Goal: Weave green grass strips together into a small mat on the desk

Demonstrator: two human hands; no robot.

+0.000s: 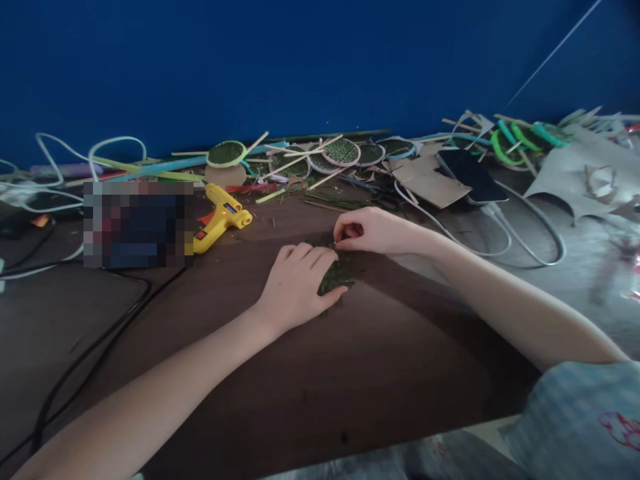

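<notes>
Blue wall [300, 60] behind; dark brown tabletop [280, 380] in front, carrying the following.

Woven green patch [339, 275]: one, on the tabletop, partly covered by the left hand [300, 283]. Strip ends stick out at its edges. Judged light, thin and flexible, with little stiffness of its own; the weave looks liable to loosen if tugged. Best held flat under a palm, single strips taken by their loose ends. Slipperiness cannot be told.

Hands: two. Left lies palm down on the patch, fingers extended close together, thumb set apart. Right [373, 230] stands at the patch's far edge, fingers curled, thumb and forefinger tips nearly meeting; whether a strip is pinched between them cannot be told.

Glue gun [225, 208]: one, yellow, lying left of the hands.

Round frames with green weaving [341, 153]: at least five, overlapping along the wall.

Phone [473, 175]: one, dark screen upward, a white cable at its near end.

Cardboard [431, 177]: one sizeable piece, just beside the phone.

Loose green strips [345, 201]: several, beyond the right hand, too tangled to count.
</notes>
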